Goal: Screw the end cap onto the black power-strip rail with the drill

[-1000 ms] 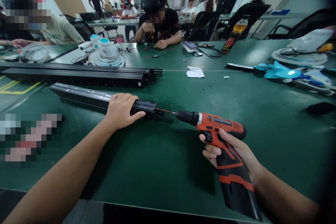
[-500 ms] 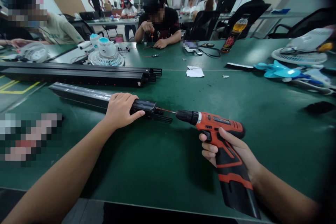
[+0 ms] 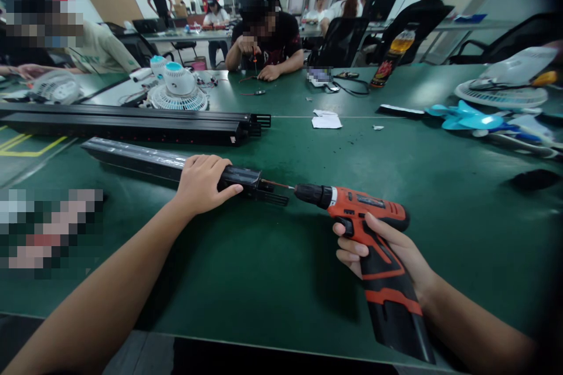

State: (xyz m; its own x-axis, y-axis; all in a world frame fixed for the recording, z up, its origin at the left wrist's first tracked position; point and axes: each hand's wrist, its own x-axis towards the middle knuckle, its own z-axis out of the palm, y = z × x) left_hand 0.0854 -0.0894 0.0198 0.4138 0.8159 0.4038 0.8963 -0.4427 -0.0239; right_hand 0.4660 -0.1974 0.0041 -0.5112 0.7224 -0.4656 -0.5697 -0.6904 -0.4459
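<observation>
A long black metal profile (image 3: 136, 158) lies on the green table, its slotted end pointing right. My left hand (image 3: 203, 184) is wrapped over it near that end, thumb along the near side. In my right hand (image 3: 396, 246) is an orange and black cordless drill (image 3: 365, 205), gripped by the handle with a finger at the trigger. A long thin bit (image 3: 279, 184) reaches from the drill's chuck to the end face of the profile. Whether the tip sits in a screw there is too small to tell.
More black profiles (image 3: 132, 126) lie just beyond. Further back are a white fan (image 3: 180, 85), folded paper (image 3: 326, 119) and a drink bottle (image 3: 393, 55). Blue fan blades (image 3: 470, 117) rest at the right. Across the table a person (image 3: 264, 29) works with a screwdriver.
The drill and my right hand have shifted very slightly left. My left hand and the profile stay in place.
</observation>
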